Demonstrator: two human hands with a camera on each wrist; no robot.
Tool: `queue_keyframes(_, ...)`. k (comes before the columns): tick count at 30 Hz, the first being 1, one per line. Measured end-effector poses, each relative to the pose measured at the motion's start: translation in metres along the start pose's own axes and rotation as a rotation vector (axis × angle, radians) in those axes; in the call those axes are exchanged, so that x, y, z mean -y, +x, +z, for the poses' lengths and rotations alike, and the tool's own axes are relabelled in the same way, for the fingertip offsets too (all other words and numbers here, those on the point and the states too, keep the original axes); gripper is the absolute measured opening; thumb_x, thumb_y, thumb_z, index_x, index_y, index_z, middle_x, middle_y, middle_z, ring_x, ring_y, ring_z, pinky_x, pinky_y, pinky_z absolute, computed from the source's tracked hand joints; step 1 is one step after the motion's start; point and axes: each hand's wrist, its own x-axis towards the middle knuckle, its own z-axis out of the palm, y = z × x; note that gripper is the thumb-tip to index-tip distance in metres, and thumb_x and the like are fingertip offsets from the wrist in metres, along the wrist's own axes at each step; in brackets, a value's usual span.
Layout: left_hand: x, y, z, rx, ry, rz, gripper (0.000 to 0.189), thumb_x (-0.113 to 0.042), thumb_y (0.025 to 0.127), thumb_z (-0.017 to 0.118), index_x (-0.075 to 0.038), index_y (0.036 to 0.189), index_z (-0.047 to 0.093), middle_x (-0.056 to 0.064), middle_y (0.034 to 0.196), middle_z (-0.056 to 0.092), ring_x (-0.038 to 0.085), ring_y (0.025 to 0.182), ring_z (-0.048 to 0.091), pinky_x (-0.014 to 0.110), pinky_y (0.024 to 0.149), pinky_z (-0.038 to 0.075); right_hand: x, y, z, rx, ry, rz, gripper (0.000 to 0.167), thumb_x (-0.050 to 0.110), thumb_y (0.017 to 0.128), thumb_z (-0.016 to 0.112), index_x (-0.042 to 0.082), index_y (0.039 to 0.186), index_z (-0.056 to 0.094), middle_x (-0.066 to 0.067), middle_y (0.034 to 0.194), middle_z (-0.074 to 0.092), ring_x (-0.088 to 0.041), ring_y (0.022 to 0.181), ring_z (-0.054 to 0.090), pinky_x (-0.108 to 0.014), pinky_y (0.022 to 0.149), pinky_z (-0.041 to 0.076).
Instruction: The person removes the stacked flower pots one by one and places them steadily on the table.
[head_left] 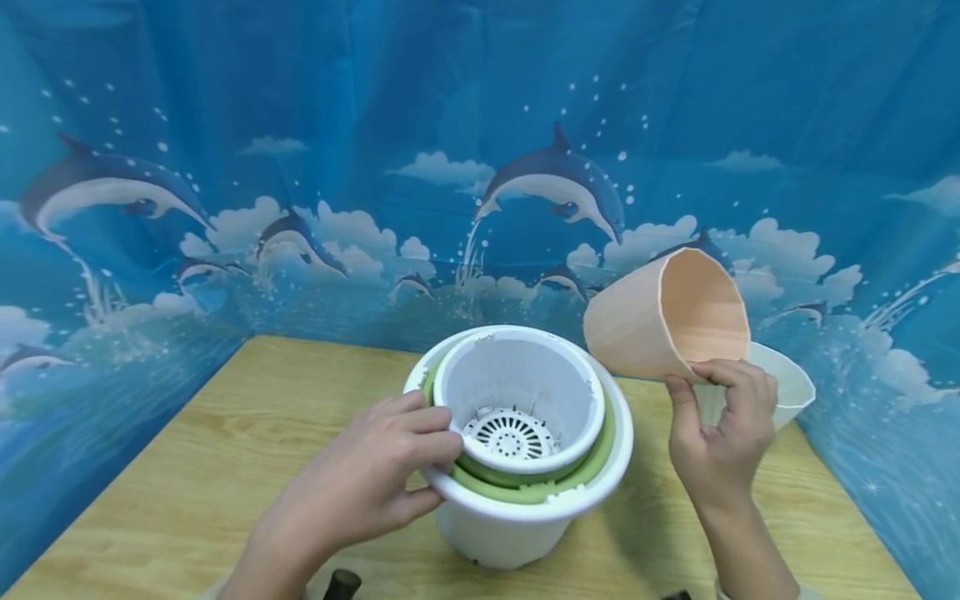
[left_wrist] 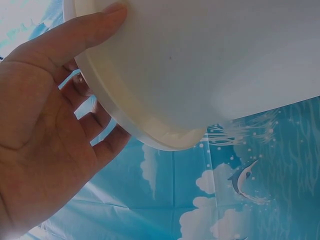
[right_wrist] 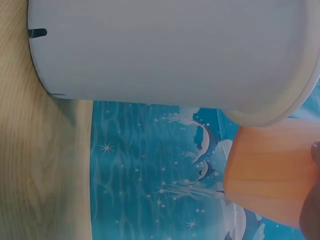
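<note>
A white flower pot [head_left: 502,533] stands on the table, a green pot [head_left: 602,450] nested inside it. Innermost sits a smaller white pot [head_left: 517,362] with a slotted bottom. My left hand [head_left: 367,471] grips the outer pot's rim at its left side, thumb below and fingers over the edge; in the left wrist view the thumb [left_wrist: 95,30] lies against the pot's wall. To the right, my right hand [head_left: 723,425] pinches the rim of a peach-coloured pot [head_left: 626,325]. That pot is held tilted in the air, its mouth facing right, and nothing shows inside.
Behind the right hand, a pale white pot [head_left: 783,379] is partly hidden. The wooden table [head_left: 172,500] ends at a blue dolphin-printed curtain [head_left: 360,208] at the back and sides. A dark stub-like thing [head_left: 342,583] shows at the bottom edge.
</note>
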Motion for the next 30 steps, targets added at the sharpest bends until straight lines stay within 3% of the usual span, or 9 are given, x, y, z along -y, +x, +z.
queue_keyframes(11, 0.000, -0.001, 0.001, -0.011, 0.002, 0.009, 0.031, -0.027, 0.074, 0.086, -0.031, 0.080, 0.056, -0.021, 0.083, 0.046, 0.005, 0.081, 0.040, 0.027, 0.073, 0.041, -0.006, -0.002, 0.000, 0.052, -0.026, 0.016, 0.040, 0.022, 0.085, 0.077, -0.015, 0.083, 0.061, -0.031, 0.082, 0.059, -0.043, 0.081, 0.047, -0.025, 0.089, 0.029)
queue_keyframes(21, 0.000, 0.000, 0.000, 0.004, -0.008, 0.001, 0.031, -0.026, 0.075, 0.086, -0.031, 0.081, 0.056, -0.021, 0.084, 0.046, 0.005, 0.081, 0.040, 0.027, 0.073, 0.041, -0.024, -0.009, -0.004, 0.107, -0.061, 0.026, 0.025, 0.000, 0.074, 0.078, -0.015, 0.086, 0.062, -0.030, 0.084, 0.060, -0.045, 0.082, 0.046, -0.025, 0.091, 0.027)
queue_keyframes(30, 0.001, 0.000, -0.001, 0.000, -0.005, 0.010, 0.031, -0.026, 0.075, 0.085, -0.031, 0.080, 0.055, -0.021, 0.082, 0.045, 0.006, 0.080, 0.039, 0.026, 0.072, 0.039, -0.052, -0.021, -0.008, 0.221, -0.109, 0.002, 0.027, 0.011, 0.080, 0.078, -0.010, 0.092, 0.065, -0.025, 0.089, 0.063, -0.041, 0.082, 0.047, -0.032, 0.088, 0.028)
